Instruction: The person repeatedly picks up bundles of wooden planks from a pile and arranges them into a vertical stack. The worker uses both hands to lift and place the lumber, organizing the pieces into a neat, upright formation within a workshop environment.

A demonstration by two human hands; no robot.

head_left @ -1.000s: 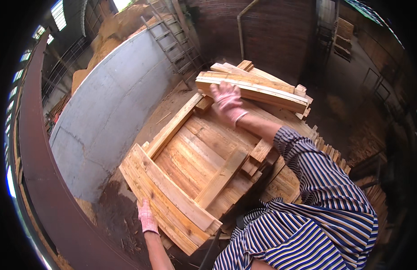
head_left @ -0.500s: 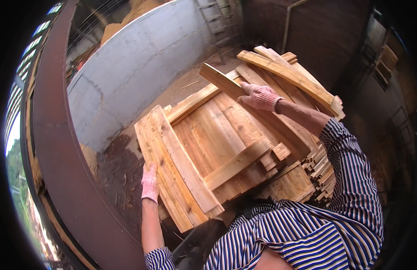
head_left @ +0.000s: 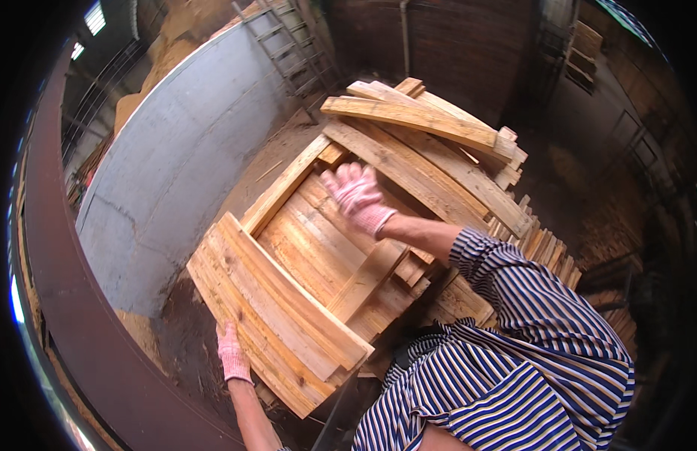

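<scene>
Several pale planks [head_left: 258, 316] lie side by side at the left, on top of the stack. My left hand [head_left: 232, 355], in a pink-and-white knit glove, holds their outer left edge, its fingers partly hidden there. My right hand [head_left: 356, 197], in a matching glove, is over the middle of the stack with its fingers apart and nothing in them. Beneath it lies a layer of lower boards [head_left: 300, 233]. A short crosspiece [head_left: 367, 279] rests over them on the near side, and a long narrow board [head_left: 284, 184] runs along the far side.
Loose planks [head_left: 416, 120] are heaped at the far right of the stack, with more stacked timber [head_left: 544, 252] beside them. A grey wall [head_left: 183, 143] curves behind, a ladder [head_left: 284, 49] leaning near its end. A brown metal beam [head_left: 93, 301] stands at the left.
My right hand has let go of the plank it held and come left, its fingers now spread. Another plank lies at the inner side of the left-hand planks. My view has shifted right.
</scene>
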